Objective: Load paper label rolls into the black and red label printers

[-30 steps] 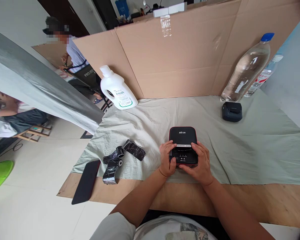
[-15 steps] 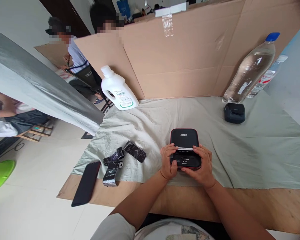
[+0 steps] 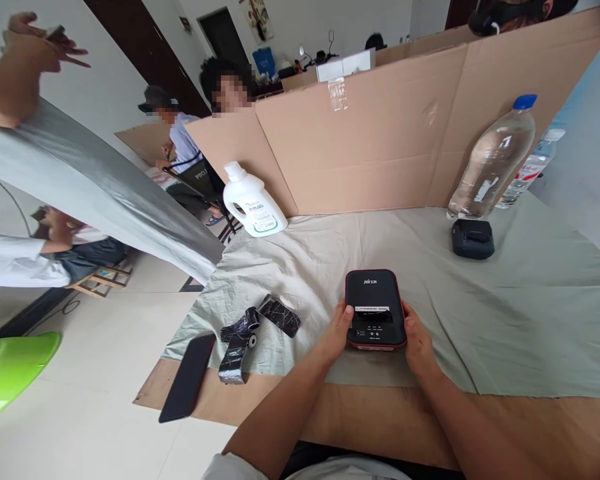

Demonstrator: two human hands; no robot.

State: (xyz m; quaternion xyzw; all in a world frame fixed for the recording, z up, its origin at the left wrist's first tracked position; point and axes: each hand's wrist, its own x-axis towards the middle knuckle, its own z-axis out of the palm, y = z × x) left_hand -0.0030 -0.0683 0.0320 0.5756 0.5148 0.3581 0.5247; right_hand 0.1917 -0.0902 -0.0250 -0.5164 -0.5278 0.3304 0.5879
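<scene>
A small black portable printer (image 3: pixel 375 287) with red edges and a pale label strip across its middle sits in front of me on the cloth. My left hand (image 3: pixel 337 329) grips its left side, the thumb resting near the strip. On the opposite side, the fingers of my right hand (image 3: pixel 420 341) curl against the red edge, partly hidden by the body of the device. To the left lie curled strips of black, shiny, marble-patterned film (image 3: pixel 236 350) with small rolls, and a flat black piece (image 3: pixel 280 315) of the same material.
A phone (image 3: pixel 187 379) overhangs the table's left corner. A white detergent bottle (image 3: pixel 255 207) stands at the back left by the cardboard partition (image 3: pixel 360 153). At the back right are a large clear bottle (image 3: pixel 495 160), a smaller water bottle (image 3: pixel 530 170) and a black device (image 3: pixel 473 239). Other people sit beyond.
My fingers have moved off the printer's top to its sides. The view has tilted up slightly, and another person's raised hands now show at the upper left.
</scene>
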